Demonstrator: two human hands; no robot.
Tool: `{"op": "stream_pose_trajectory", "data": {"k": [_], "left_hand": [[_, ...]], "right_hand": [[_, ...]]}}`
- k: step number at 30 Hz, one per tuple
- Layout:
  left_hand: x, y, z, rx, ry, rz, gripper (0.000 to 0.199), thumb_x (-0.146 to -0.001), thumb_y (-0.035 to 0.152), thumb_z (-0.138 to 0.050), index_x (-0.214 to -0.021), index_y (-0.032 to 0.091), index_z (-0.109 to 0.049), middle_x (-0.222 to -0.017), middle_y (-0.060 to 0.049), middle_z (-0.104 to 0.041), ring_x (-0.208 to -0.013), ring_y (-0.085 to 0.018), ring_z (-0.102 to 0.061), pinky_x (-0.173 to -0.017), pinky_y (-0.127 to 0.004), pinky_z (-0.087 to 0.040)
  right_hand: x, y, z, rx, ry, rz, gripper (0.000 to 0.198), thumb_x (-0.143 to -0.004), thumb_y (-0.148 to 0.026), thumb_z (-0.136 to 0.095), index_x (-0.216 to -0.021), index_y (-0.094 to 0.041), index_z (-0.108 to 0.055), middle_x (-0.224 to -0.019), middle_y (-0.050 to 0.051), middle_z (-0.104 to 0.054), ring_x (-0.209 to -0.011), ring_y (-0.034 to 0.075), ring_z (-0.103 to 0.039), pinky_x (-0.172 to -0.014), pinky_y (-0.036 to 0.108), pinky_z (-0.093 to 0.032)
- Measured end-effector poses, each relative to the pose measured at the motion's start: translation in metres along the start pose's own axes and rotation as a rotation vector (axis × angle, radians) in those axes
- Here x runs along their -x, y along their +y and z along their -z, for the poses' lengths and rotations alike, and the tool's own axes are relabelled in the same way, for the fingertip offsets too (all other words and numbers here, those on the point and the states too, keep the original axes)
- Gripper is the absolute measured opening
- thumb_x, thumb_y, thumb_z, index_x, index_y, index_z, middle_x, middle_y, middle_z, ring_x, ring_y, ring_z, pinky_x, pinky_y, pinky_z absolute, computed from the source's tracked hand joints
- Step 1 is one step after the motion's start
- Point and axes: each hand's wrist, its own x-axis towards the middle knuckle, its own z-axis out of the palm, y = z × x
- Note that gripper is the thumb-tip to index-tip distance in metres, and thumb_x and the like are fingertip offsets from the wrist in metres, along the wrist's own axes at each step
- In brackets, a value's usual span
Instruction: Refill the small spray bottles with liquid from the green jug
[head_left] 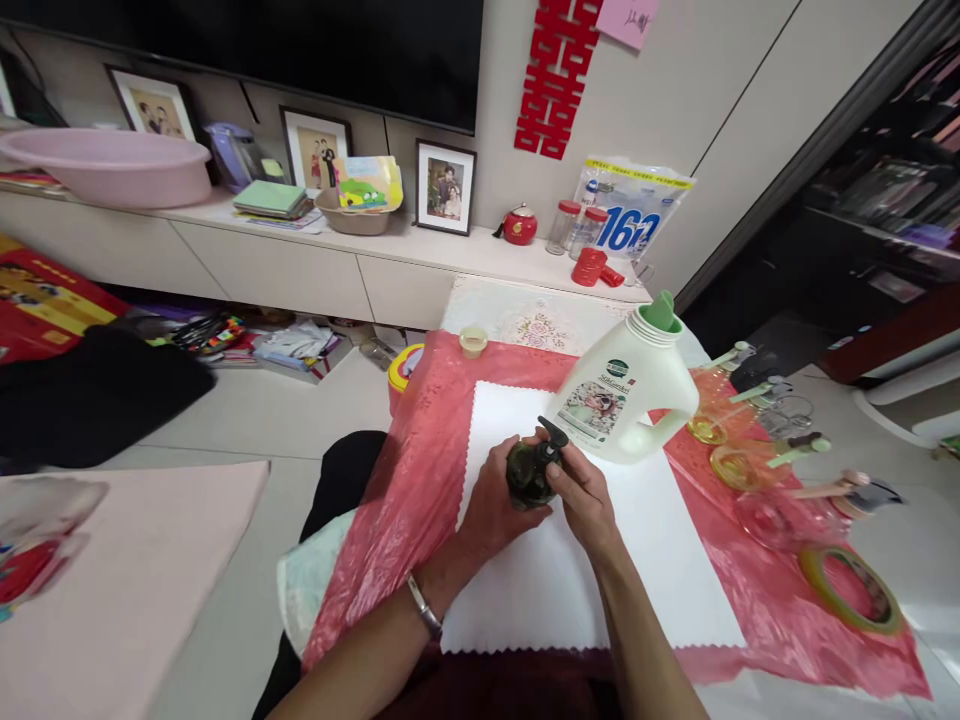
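Both my hands are closed around a small dark pump bottle (529, 478) above a white sheet with a scalloped edge (540, 600). My left hand (495, 505) wraps its body from the left, a silver bangle on that wrist. On the other side, the fingers of my right hand (589, 495) grip the bottle close to its black pump head (553, 432). Just beyond stands a large white detergent jug (637, 375) with a green spout and no cap on it. A small pale cup (472, 341) sits at the table's far left.
Several pump bottles (750, 460) with coloured liquid line the right side of the red plastic tablecloth (390, 500), near a roll of tape (851, 590). Behind, a long cabinet (285, 260) bears picture frames, a pink basin (112, 170) and jars.
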Motion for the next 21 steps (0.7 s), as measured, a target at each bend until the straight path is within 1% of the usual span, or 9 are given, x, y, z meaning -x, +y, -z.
{"op": "stream_pose_trajectory", "data": {"k": [2, 5, 7, 9, 12, 15, 17, 21], "left_hand": [[0.000, -0.001, -0.001, 0.002, 0.000, -0.009, 0.101, -0.055, 0.024, -0.090, -0.143, 0.023, -0.041, -0.139, -0.014, -0.059, -0.128, -0.038, -0.060, -0.108, -0.057, -0.049], [0.000, -0.002, -0.002, -0.002, -0.009, -0.002, 0.103, -0.054, 0.025, -0.090, -0.144, 0.021, -0.039, -0.139, -0.015, -0.059, -0.128, -0.038, -0.060, -0.108, -0.057, -0.049], [-0.001, -0.001, -0.001, -0.011, -0.002, 0.020, 0.104, -0.054, 0.026, -0.091, -0.144, 0.021, -0.039, -0.138, -0.015, -0.059, -0.127, -0.038, -0.060, -0.107, -0.056, -0.050], [-0.001, 0.001, -0.001, -0.013, 0.010, 0.029, 0.104, -0.053, 0.027, -0.092, -0.144, 0.023, -0.041, -0.138, -0.014, -0.060, -0.126, -0.038, -0.061, -0.105, -0.056, -0.051], [-0.001, 0.006, 0.001, 0.037, -0.012, 0.003, 0.099, -0.055, 0.024, -0.091, -0.141, 0.025, -0.044, -0.139, -0.013, -0.060, -0.127, -0.038, -0.061, -0.106, -0.055, -0.051], [-0.001, 0.006, 0.001, 0.065, -0.023, 0.009, 0.099, -0.055, 0.024, -0.091, -0.142, 0.025, -0.043, -0.141, -0.013, -0.059, -0.129, -0.038, -0.059, -0.107, -0.056, -0.049], [0.000, 0.004, 0.000, 0.052, -0.016, 0.024, 0.103, -0.055, 0.026, -0.092, -0.145, 0.024, -0.040, -0.142, -0.014, -0.058, -0.129, -0.039, -0.059, -0.108, -0.058, -0.049], [0.000, -0.001, -0.001, 0.022, -0.010, 0.028, 0.107, -0.054, 0.030, -0.092, -0.146, 0.023, -0.039, -0.139, -0.014, -0.059, -0.128, -0.039, -0.059, -0.108, -0.058, -0.048]], "right_hand": [[-0.001, 0.002, 0.001, -0.019, 0.029, -0.015, 0.045, -0.096, -0.051, -0.072, -0.128, -0.020, -0.068, -0.125, 0.008, -0.061, -0.117, 0.024, -0.060, -0.103, 0.034, -0.052], [-0.003, 0.006, -0.002, -0.021, 0.112, -0.023, 0.045, -0.085, -0.046, -0.085, -0.115, -0.018, -0.067, -0.116, 0.007, -0.064, -0.104, 0.021, -0.064, -0.093, 0.029, -0.056], [-0.004, 0.005, -0.004, -0.016, 0.131, -0.028, 0.045, -0.081, -0.043, -0.088, -0.111, -0.018, -0.066, -0.111, 0.006, -0.065, -0.099, 0.019, -0.064, -0.090, 0.028, -0.056], [-0.004, 0.002, -0.004, -0.017, 0.095, -0.038, 0.048, -0.083, -0.044, -0.087, -0.117, -0.018, -0.067, -0.113, 0.006, -0.064, -0.105, 0.021, -0.063, -0.095, 0.030, -0.055], [-0.003, -0.003, 0.001, -0.040, -0.013, -0.060, 0.055, -0.090, -0.053, -0.079, -0.131, -0.020, -0.065, -0.128, 0.009, -0.060, -0.121, 0.026, -0.058, -0.108, 0.039, -0.050], [-0.004, -0.003, 0.006, -0.048, -0.047, -0.072, 0.050, -0.094, -0.055, -0.073, -0.127, -0.019, -0.067, -0.132, 0.010, -0.058, -0.125, 0.027, -0.056, -0.114, 0.043, -0.046], [-0.005, 0.000, 0.006, -0.038, -0.015, -0.074, 0.048, -0.092, -0.053, -0.076, -0.123, -0.018, -0.068, -0.129, 0.009, -0.059, -0.121, 0.026, -0.058, -0.111, 0.041, -0.048], [-0.007, 0.009, 0.000, -0.007, 0.115, -0.069, 0.054, -0.080, -0.051, -0.087, -0.116, -0.016, -0.065, -0.119, 0.010, -0.063, -0.108, 0.024, -0.063, -0.097, 0.035, -0.056]]}}
